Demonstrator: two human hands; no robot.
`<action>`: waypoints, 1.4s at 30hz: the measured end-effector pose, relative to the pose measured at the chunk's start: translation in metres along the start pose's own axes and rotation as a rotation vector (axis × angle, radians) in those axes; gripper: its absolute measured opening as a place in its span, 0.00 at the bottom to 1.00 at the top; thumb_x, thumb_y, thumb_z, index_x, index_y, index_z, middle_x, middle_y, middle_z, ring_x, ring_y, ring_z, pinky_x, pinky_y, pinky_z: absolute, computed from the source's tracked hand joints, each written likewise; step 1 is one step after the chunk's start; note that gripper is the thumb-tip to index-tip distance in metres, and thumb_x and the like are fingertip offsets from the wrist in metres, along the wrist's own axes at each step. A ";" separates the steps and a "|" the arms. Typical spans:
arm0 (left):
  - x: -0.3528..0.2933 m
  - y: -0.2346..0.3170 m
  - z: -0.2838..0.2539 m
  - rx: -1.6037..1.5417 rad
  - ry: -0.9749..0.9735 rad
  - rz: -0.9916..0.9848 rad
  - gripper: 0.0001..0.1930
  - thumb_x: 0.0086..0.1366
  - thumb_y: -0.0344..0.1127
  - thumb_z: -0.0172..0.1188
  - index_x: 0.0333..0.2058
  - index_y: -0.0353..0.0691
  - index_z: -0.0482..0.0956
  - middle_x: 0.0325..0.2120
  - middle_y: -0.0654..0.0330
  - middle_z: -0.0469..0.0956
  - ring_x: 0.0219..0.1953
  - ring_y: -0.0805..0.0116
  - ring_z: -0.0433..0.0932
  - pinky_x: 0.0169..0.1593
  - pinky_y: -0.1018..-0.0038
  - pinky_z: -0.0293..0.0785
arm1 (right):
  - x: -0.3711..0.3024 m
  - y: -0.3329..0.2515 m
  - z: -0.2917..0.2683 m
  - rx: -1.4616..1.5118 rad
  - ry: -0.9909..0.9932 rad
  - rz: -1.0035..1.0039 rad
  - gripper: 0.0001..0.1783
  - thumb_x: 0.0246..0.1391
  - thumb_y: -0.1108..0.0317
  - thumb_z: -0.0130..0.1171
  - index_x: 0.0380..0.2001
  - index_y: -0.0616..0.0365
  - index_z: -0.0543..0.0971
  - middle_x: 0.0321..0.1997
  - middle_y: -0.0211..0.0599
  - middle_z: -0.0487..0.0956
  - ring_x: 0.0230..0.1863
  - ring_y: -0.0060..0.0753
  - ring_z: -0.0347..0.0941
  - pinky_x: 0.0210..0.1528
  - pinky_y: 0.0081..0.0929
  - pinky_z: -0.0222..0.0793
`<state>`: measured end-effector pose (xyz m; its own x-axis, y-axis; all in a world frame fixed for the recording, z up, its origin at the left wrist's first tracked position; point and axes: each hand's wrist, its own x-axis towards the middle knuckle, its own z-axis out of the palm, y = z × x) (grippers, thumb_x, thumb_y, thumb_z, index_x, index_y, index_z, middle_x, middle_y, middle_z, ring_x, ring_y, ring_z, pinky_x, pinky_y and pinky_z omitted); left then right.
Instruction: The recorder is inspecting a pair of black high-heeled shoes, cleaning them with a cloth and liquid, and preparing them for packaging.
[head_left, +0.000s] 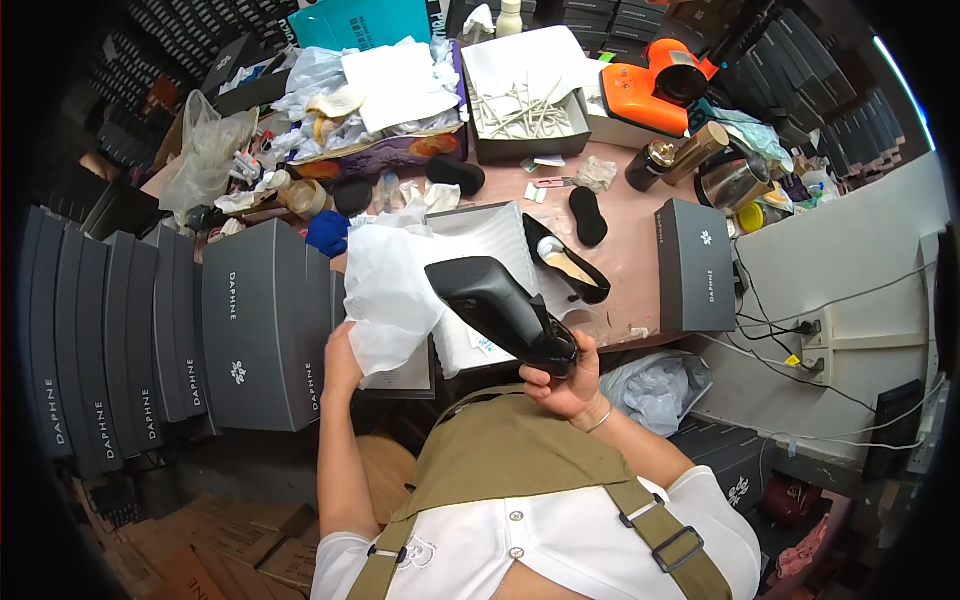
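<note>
My right hand (568,388) is closed round the heel end of a black high-heeled shoe (490,297), held above a shoebox with its sole side turned up toward me. My left hand (342,358) grips the lower left edge of a crumpled sheet of white tissue paper (385,285), which hangs over the box's left side. Beneath them, the shoebox (470,340) is lined with white paper. A second black pump (568,268) with a pale insole rests at the right of the box, a wad of white stuffing inside it.
Dark grey shoeboxes (262,320) stand in a row at the left. Another grey shoebox (697,265) sits on the pink table's right side. Behind are a box of white sticks (525,115), an orange tool (640,95) and black pads (588,216). Cables (830,295) run along the right wall.
</note>
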<state>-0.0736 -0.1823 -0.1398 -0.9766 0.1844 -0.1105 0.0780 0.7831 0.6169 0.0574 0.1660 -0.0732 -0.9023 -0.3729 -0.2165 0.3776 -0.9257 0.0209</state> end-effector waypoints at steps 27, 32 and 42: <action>0.036 0.126 0.016 -2.157 0.097 -0.265 0.51 0.50 0.83 0.39 0.45 0.33 0.73 0.36 0.50 0.78 0.39 0.57 0.79 0.45 0.62 0.76 | 0.326 -0.096 0.024 -1.906 -0.035 -0.143 0.16 0.55 0.61 0.59 0.37 0.65 0.76 0.33 0.41 0.77 0.27 0.29 0.75 0.27 0.27 0.71; 0.015 0.125 0.042 -2.154 0.060 -0.439 0.50 0.54 0.81 0.36 0.48 0.32 0.70 0.40 0.49 0.74 0.37 0.58 0.78 0.41 0.63 0.77 | 0.438 -0.098 -0.040 -2.624 -0.058 -0.273 0.14 0.51 0.66 0.59 0.37 0.65 0.76 0.38 0.55 0.77 0.37 0.57 0.76 0.41 0.45 0.73; 0.000 0.134 0.044 -2.018 0.125 -0.622 0.52 0.52 0.82 0.35 0.45 0.29 0.74 0.31 0.51 0.79 0.35 0.62 0.80 0.43 0.69 0.77 | 0.408 -0.092 -0.031 -2.245 -0.183 -0.578 0.07 0.44 0.70 0.57 0.28 0.61 0.76 0.37 0.50 0.75 0.38 0.51 0.74 0.44 0.35 0.70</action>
<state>-0.0544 -0.0514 -0.0910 -0.7944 0.1181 -0.5958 -0.3706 -0.8714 0.3215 -0.3394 0.1012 -0.1941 -0.9152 -0.3100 0.2574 -0.3937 0.5514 -0.7355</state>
